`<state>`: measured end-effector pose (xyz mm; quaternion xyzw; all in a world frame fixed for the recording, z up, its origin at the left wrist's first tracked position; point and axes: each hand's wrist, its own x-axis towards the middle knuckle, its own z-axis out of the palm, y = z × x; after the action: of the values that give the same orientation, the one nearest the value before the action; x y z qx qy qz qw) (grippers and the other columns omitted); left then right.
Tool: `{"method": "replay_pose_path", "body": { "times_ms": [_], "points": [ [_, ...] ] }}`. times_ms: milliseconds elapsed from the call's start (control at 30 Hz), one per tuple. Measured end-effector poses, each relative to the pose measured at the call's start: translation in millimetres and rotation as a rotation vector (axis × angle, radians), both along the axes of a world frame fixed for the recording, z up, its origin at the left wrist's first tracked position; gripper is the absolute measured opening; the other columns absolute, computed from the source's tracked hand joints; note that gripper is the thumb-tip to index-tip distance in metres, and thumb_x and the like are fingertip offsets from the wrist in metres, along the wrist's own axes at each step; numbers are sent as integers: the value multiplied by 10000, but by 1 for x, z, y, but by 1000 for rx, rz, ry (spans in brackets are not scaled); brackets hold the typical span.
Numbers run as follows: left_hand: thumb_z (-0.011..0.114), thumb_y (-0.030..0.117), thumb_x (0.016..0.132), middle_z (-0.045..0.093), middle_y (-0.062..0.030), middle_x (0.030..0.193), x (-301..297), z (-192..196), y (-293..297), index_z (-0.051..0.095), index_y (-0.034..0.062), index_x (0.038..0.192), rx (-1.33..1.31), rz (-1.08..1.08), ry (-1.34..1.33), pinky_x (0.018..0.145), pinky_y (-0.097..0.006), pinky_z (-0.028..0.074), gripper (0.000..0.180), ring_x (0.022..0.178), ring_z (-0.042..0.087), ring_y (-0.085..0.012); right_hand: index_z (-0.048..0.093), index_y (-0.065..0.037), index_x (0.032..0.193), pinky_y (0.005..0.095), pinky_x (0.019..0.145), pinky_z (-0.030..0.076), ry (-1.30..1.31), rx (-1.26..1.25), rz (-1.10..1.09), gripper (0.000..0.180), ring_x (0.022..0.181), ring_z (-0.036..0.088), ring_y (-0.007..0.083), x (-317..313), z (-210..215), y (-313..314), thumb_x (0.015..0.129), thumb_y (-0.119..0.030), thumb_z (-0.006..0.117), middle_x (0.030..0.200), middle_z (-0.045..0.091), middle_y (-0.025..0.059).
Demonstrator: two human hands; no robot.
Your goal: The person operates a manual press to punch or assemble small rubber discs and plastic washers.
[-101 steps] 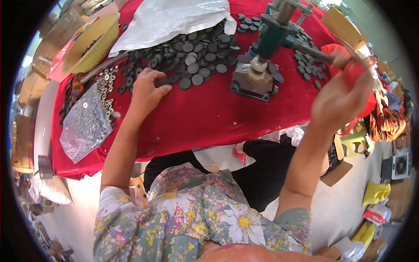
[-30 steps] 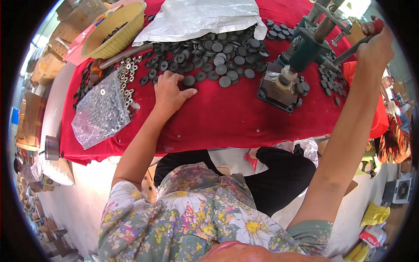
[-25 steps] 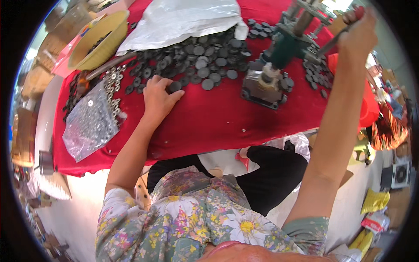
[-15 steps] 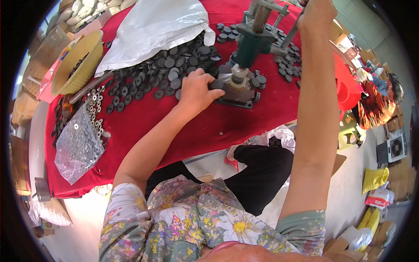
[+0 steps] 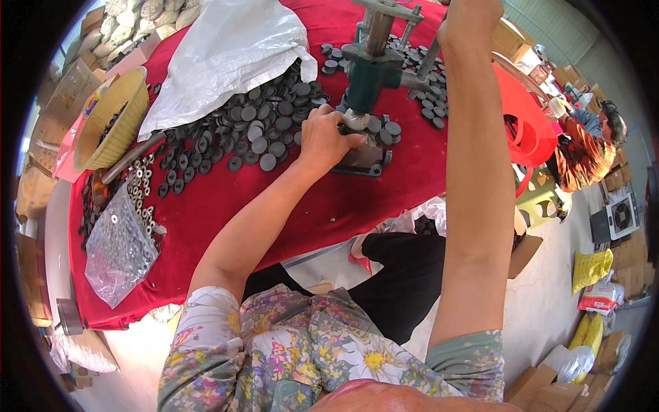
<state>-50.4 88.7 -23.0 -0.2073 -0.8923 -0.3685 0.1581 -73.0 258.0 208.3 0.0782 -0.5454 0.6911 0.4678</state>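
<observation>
A dark green hand press (image 5: 365, 79) with a metal lever (image 5: 431, 56) stands on the red-covered table. At its base plate (image 5: 362, 161), my left hand (image 5: 321, 142) has thumb and fingers curled round a dark disc, mostly hidden by the fingers, beside the plastic-wrapped lower end of the ram (image 5: 355, 121). My right hand (image 5: 473, 24) is raised at the top edge, closed round the lever's upper end and partly cut off. Many loose black discs (image 5: 259, 145) are heaped just left of my left hand.
A white sack (image 5: 233, 48) lies over the heap. At left are a yellow basket (image 5: 130, 130), metal washers (image 5: 141, 182) and a clear bag (image 5: 120, 250) of them. More discs (image 5: 432, 103) sit behind the press. Red plastic containers (image 5: 525, 130) and another person (image 5: 583, 151) are at right.
My left hand has moved right, closer in under the press ram, with the dark disc. My right hand stays on the lever. The whole view has shifted slightly.
</observation>
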Motion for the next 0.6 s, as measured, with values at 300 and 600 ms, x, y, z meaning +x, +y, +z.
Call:
{"method": "replay_pose_path", "body": {
  "times_ms": [300,600],
  "points": [
    [864,254,621,612,-138,1054,24,13,-50,689,22,1067,2,-18,174,896,-400,471,532,1031,579,-316,465,-50,884,384,705,415,212,332,-188,310,719,492,219,106,-90,-20,998,-336,433,762,522,98],
    [796,76,707,604,-105,988,69,14,-155,673,-10,1016,142,29,24,764,-298,488,344,856,593,-207,468,-56,958,492,843,459,369,525,-134,405,798,590,310,139,-187,-16,969,-461,477,764,587,148]
  ]
}}
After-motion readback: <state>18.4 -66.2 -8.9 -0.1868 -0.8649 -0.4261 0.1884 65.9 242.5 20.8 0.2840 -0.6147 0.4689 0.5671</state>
